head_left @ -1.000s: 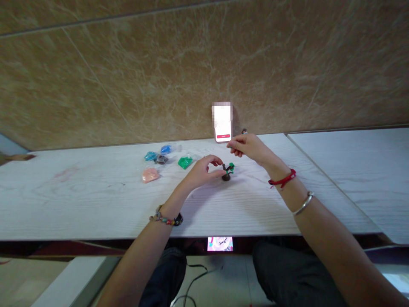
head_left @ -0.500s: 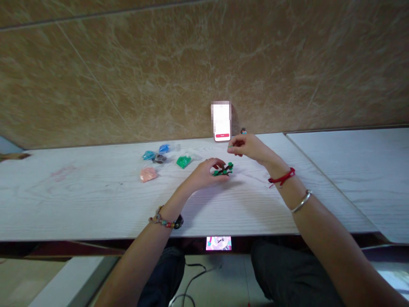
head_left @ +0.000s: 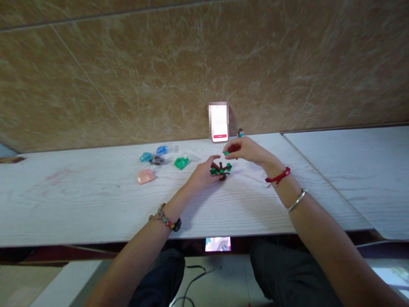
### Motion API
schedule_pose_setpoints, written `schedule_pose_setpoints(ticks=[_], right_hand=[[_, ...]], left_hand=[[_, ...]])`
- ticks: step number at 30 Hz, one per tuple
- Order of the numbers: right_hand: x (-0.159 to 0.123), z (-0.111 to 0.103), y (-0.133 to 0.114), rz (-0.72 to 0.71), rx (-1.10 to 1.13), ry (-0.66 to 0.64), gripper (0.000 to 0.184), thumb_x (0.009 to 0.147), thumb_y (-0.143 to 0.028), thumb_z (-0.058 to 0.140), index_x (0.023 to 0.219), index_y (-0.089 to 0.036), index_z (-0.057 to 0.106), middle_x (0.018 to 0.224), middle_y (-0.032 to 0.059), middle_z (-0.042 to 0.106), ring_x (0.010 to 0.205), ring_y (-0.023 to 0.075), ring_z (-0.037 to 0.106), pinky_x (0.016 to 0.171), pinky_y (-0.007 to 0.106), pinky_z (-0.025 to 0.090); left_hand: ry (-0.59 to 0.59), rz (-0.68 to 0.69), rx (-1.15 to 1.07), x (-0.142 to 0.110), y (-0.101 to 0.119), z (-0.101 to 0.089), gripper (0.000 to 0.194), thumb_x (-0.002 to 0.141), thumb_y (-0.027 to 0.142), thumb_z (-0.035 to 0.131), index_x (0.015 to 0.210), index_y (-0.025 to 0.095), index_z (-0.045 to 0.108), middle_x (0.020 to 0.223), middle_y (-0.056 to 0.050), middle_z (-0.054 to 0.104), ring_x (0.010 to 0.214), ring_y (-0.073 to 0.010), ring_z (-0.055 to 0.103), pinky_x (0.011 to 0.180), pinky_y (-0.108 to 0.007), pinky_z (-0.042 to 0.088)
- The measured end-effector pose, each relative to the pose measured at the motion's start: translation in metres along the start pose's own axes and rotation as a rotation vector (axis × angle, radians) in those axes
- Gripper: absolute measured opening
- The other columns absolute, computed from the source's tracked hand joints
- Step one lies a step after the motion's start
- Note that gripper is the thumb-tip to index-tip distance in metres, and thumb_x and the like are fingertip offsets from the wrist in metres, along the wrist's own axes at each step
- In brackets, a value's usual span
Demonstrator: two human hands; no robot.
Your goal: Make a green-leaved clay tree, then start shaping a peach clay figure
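A small toy tree (head_left: 221, 169) of brown branches and green leaf pieces sits near the middle of the white table (head_left: 96, 204). My left hand (head_left: 204, 172) is closed on its left side and holds it just above the tabletop. My right hand (head_left: 247, 150) hovers just above and right of the tree, pinching a small green piece (head_left: 226, 152) between thumb and fingers. The pinched piece hangs a little above the tree's top.
Several small bags of pieces lie left of my hands: green (head_left: 181, 162), blue (head_left: 162, 149), teal (head_left: 146, 157), dark (head_left: 157, 160) and pink (head_left: 145, 175). A phone (head_left: 219, 122) leans on the marble wall, with a tiny figure (head_left: 240, 133) beside it. Another screen (head_left: 217, 244) glows below the table's front edge.
My left hand has taken hold of the tree, which first stood upright and now is tilted and lifted slightly. My right hand has come down and left toward its top.
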State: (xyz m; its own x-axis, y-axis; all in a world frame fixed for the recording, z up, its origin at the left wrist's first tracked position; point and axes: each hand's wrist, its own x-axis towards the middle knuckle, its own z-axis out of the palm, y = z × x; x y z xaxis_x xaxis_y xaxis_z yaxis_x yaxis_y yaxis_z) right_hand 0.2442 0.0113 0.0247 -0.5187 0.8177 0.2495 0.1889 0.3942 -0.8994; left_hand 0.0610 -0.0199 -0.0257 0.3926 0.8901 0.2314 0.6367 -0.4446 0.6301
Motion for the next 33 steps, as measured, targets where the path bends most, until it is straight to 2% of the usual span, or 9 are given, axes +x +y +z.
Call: schedule_pose_setpoints(ticks=[6,10,12,14,16,19,24,28,33], right_hand=[[0.001,0.002,0.002,0.079,-0.017,-0.028,0.025,0.08,-0.029,0.047,0.065,-0.012,0.059,0.051,-0.002,0.052,0.046,0.0051,0.046,0.045,0.021,0.035],[0.001,0.005,0.001,0.038,-0.014,-0.005,0.012,0.064,-0.02,0.065,0.063,-0.014,0.054,0.055,-0.0043,0.051,0.052,0.0057,0.047,0.049,0.021,0.036],[0.001,0.004,0.001,0.029,-0.004,0.036,0.019,0.056,-0.012,0.069,0.066,-0.014,0.054,0.06,-0.0044,0.053,0.056,0.0062,0.048,0.053,0.022,0.038],[0.001,0.004,0.0,0.043,-0.019,0.047,0.014,0.061,-0.012,0.065,0.071,-0.014,0.055,0.059,-0.0046,0.052,0.054,0.0059,0.047,0.052,0.022,0.037],[0.0,0.003,-0.003,0.057,-0.053,-0.011,0.004,0.072,-0.018,0.056,0.073,-0.013,0.056,0.056,-0.0045,0.049,0.049,0.0054,0.045,0.048,0.022,0.036],[-0.003,0.004,-0.009,0.019,-0.115,-0.157,0.027,0.082,-0.029,0.043,0.064,-0.013,0.055,0.051,-0.0036,0.047,0.047,0.0054,0.042,0.046,0.022,0.034],[-0.009,0.01,-0.022,-0.108,-0.104,-0.331,0.016,0.072,-0.029,0.059,0.072,-0.013,0.059,0.062,-0.0017,0.056,0.056,0.0062,0.048,0.053,0.021,0.039],[-0.013,-0.003,-0.026,-0.095,-0.004,-0.14,0.016,0.073,-0.029,0.057,0.068,-0.014,0.058,0.058,-0.0016,0.055,0.053,0.0061,0.048,0.05,0.021,0.038],[-0.021,-0.04,-0.02,-0.204,0.332,0.39,0.031,0.071,-0.034,0.054,0.048,-0.018,0.043,0.05,-0.0037,0.046,0.044,0.0036,0.041,0.04,0.019,0.03]], left_hand=[[0.045,0.003,-0.027,0.005,-0.001,0.001,0.062,0.068,0.02,0.061,0.124,0.022,0.034,0.087,-0.001,0.062,0.078,-0.0144,0.059,0.072,-0.028,0.044],[0.036,-0.025,-0.031,0.005,0.0,0.001,0.065,0.067,0.022,0.063,0.125,0.022,0.033,0.087,-0.002,0.062,0.076,-0.0143,0.059,0.071,-0.028,0.044],[0.029,-0.026,-0.072,0.006,-0.001,0.0,0.069,0.066,0.021,0.064,0.126,0.021,0.031,0.089,-0.002,0.061,0.077,-0.0142,0.058,0.071,-0.027,0.044],[0.048,-0.017,-0.112,0.006,-0.003,-0.001,0.07,0.065,0.022,0.065,0.126,0.019,0.031,0.092,-0.004,0.059,0.081,-0.0146,0.057,0.072,-0.028,0.044],[0.075,0.0,-0.138,0.006,-0.005,-0.002,0.07,0.065,0.024,0.065,0.126,0.017,0.032,0.097,-0.006,0.058,0.087,-0.0154,0.056,0.075,-0.029,0.043],[0.078,0.036,-0.167,0.004,-0.007,-0.004,0.074,0.062,0.026,0.067,0.126,0.019,0.03,0.104,-0.007,0.055,0.094,-0.0167,0.053,0.076,-0.03,0.042],[0.044,0.068,-0.203,0.002,-0.005,-0.007,0.076,0.063,0.028,0.067,0.128,0.02,0.028,0.111,-0.009,0.053,0.095,-0.0177,0.053,0.067,-0.027,0.041],[0.075,0.044,-0.183,0.002,-0.004,-0.01,0.072,0.064,0.027,0.066,0.126,0.021,0.031,0.109,-0.009,0.055,0.099,-0.0181,0.052,0.069,-0.027,0.04],[0.116,0.013,-0.191,0.004,-0.002,-0.015,0.064,0.068,0.027,0.062,0.125,0.019,0.033,0.108,-0.01,0.056,0.098,-0.0175,0.053,0.069,-0.027,0.041]])
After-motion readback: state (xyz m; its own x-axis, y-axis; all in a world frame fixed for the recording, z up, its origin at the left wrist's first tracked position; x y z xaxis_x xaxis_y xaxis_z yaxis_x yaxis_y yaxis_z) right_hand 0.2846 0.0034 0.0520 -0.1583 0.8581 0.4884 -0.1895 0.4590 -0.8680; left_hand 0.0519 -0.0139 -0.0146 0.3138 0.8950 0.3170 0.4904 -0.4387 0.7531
